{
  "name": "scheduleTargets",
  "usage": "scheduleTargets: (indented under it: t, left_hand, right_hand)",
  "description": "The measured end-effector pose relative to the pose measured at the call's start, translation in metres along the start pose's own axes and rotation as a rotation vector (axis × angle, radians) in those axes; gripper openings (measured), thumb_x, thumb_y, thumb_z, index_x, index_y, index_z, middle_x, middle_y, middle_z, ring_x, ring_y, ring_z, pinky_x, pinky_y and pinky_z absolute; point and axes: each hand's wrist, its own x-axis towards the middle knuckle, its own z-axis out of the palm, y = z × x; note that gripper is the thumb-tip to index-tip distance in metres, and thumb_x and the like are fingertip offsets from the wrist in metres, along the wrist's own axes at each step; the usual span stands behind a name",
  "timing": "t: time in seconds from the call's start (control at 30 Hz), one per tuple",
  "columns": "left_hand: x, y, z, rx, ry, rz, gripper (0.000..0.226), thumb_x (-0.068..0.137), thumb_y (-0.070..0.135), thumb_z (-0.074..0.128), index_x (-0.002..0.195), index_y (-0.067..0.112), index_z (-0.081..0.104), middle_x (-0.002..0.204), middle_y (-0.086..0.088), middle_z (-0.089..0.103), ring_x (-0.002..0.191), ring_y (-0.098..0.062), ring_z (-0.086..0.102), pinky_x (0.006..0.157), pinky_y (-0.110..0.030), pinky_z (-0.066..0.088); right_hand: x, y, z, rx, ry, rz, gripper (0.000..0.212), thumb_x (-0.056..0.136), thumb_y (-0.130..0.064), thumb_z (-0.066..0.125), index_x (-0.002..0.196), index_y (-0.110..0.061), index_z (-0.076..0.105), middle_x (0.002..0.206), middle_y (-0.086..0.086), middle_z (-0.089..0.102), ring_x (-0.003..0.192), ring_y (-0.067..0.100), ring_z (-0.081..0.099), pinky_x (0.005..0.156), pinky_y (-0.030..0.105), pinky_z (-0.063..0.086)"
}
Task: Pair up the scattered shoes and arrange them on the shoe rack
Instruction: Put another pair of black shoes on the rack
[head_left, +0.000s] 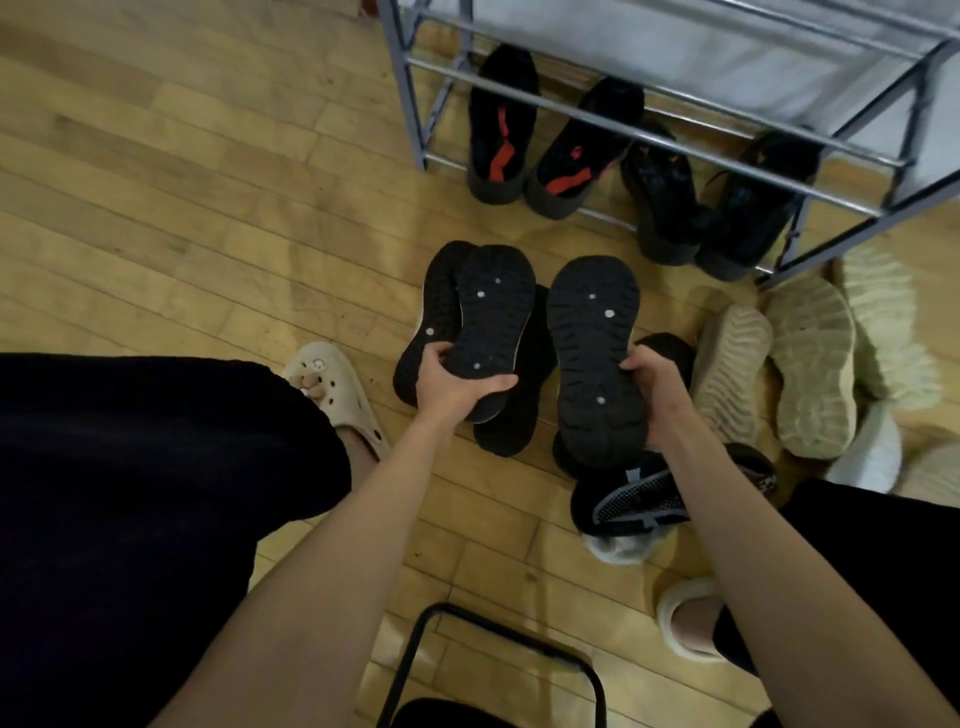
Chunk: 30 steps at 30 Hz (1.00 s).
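My left hand (454, 387) grips the heel of a black shoe (493, 306), its dotted sole turned up. My right hand (657, 392) grips a matching black shoe (595, 343), sole up as well. Both shoes hang above the wooden floor, side by side. Under them lie more black shoes (434, 322), soles up. The grey metal shoe rack (649, 127) stands at the top right. On its lowest level sit a black pair with red insoles (501, 130) and a plain black pair (665, 202).
Several beige shoes (810, 364) lie sole up on the right, by the rack's leg. A black and grey mesh shoe (639, 501) lies under my right forearm. My feet wear cream clogs (337, 389). A black stool frame (498, 660) is at the bottom.
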Motion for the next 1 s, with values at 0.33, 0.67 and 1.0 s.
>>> scheduleTargets:
  t: [0.33, 0.67, 1.0]
  left_hand:
    - [0.009, 0.021, -0.024, -0.749, -0.285, -0.377, 0.048, 0.081, 0.027, 0.072, 0.126, 0.013, 0.061, 0.123, -0.012, 0.068, 0.111, -0.031, 0.065, 0.099, -0.045, 0.051]
    - [-0.003, 0.022, -0.005, -1.188, -0.437, -0.599, 0.056, 0.085, 0.041, 0.062, 0.134, 0.016, 0.054, 0.136, -0.022, 0.053, 0.122, -0.042, 0.052, 0.099, -0.05, 0.047]
    - [-0.038, 0.105, 0.03, 0.081, -0.184, -0.124, 0.065, 0.086, 0.055, 0.053, 0.139, 0.019, 0.04, 0.134, -0.015, 0.049, 0.116, -0.034, 0.052, 0.099, -0.049, 0.046]
  right_hand:
    - [0.0, 0.01, -0.012, 0.232, -0.084, 0.036, 0.05, 0.089, -0.03, 0.051, 0.128, 0.0, 0.053, 0.133, 0.026, 0.05, 0.12, 0.041, 0.05, 0.112, 0.052, 0.033]
    - [-0.004, -0.002, -0.014, 0.369, -0.065, 0.177, 0.065, 0.075, -0.051, 0.069, 0.131, -0.021, 0.055, 0.132, 0.01, 0.058, 0.116, 0.027, 0.055, 0.094, 0.041, 0.044]
    - [-0.034, -0.062, 0.002, -1.151, 0.417, -0.149, 0.078, 0.071, -0.058, 0.059, 0.142, -0.033, 0.04, 0.144, 0.012, 0.046, 0.128, 0.035, 0.045, 0.104, 0.051, 0.04]
